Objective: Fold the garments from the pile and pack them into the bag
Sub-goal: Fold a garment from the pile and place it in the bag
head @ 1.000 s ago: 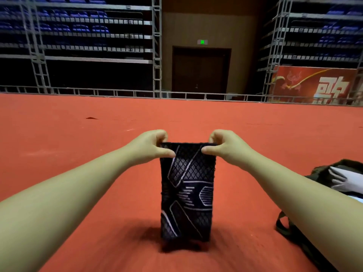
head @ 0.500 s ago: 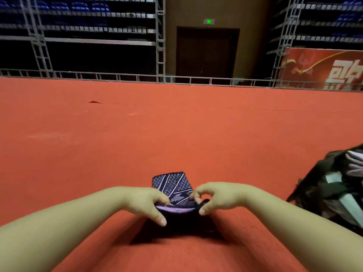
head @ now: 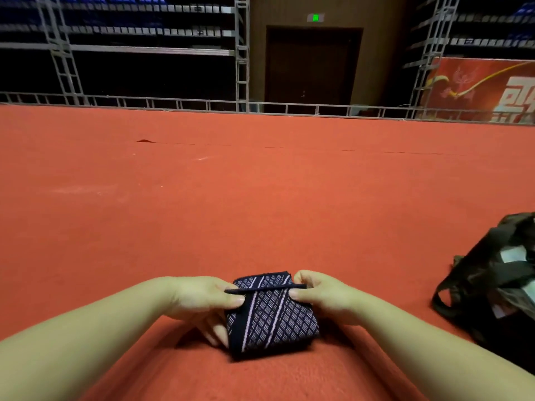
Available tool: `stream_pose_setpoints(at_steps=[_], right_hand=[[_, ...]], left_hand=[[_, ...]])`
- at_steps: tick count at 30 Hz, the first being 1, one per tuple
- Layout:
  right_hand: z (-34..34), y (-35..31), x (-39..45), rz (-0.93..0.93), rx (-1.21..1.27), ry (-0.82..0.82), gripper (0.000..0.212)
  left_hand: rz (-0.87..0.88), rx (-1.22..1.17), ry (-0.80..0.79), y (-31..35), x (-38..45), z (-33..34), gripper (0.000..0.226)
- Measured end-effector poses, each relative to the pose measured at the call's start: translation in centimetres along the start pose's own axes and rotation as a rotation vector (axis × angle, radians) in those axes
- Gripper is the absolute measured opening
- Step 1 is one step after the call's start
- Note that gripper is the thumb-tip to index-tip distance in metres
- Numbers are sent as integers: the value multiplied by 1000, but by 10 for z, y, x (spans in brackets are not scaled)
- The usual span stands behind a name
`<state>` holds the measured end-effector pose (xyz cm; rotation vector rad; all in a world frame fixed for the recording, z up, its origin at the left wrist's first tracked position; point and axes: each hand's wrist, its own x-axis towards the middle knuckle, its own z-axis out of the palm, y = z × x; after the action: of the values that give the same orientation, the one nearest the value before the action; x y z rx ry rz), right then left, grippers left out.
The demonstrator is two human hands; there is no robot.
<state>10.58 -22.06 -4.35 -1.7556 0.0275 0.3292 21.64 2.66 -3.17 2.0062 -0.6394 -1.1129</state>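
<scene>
A dark navy garment [head: 272, 316] with a white diamond and stripe pattern lies folded into a small thick packet on the red floor in front of me. My left hand [head: 202, 302] grips its left side, thumb on top and fingers under the fold. My right hand [head: 324, 296] pinches the top flap at its right edge. A dark olive bag [head: 492, 279] stands open at the right edge of the view, with pale folded cloth showing inside. No pile of garments is in view.
Red carpet [head: 260, 198] stretches far ahead with a low wrinkle at mid-distance. A metal railing [head: 202, 105], scaffold stands, a dark door and a red banner [head: 477, 91] line the far end.
The garment hung full length from both hands a second ago. It came down onto the floor and has been folded over into a compact packet; my view has tilted lower.
</scene>
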Motion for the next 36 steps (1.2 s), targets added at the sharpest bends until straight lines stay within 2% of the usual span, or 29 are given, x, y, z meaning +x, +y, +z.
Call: stream_pose_setpoints(at_steps=[2,4,7,9,10,12,13,15,17,19,22,23,25,27,28,30,34,36], right_hand=[[5,8,15,-27,-93,200,20],[7,10,28,-30,-147,347,16],[9,12,42,-5,-212,432,25],[8,14,50,11,-294,449,28],[6,14,52,12,-313,458,29],[1,15,54,4,-332,492,29],[-1,15,54,1,-345,514,31],[-2,16,53,-2,-366,540,37],[2,14,49,-18,-354,568,48],[5,14,35,-62,-341,626,54],[11,25,-1,-142,-266,667,30],[15,31,-14,-169,-225,612,26],[20,36,-33,-218,-244,451,38],[19,37,-37,-236,-375,346,49],[17,38,-35,-229,-464,344,50],[15,39,-31,-238,-540,387,47],[18,43,-29,-271,-467,500,31],[22,42,-26,-290,-579,551,27]], left_hand=[[-4,-7,85,3,4,5,13],[-12,45,208,7,5,11,13],[-20,371,429,-3,12,4,24],[87,536,589,-6,12,5,37],[194,594,631,-5,9,9,49],[373,744,555,3,2,26,83],[384,824,470,7,-1,36,95],[315,941,321,7,-1,54,99],[261,968,246,0,1,67,98],[266,964,268,-9,4,72,96],[292,937,326,-19,8,73,96],[303,925,339,-21,10,73,96],[329,861,357,-21,13,70,99],[357,780,372,-21,15,67,105],[366,752,377,-21,16,67,109],[378,734,375,-22,15,68,113],[382,736,375,-24,12,68,113],[389,701,405,-26,10,67,96]])
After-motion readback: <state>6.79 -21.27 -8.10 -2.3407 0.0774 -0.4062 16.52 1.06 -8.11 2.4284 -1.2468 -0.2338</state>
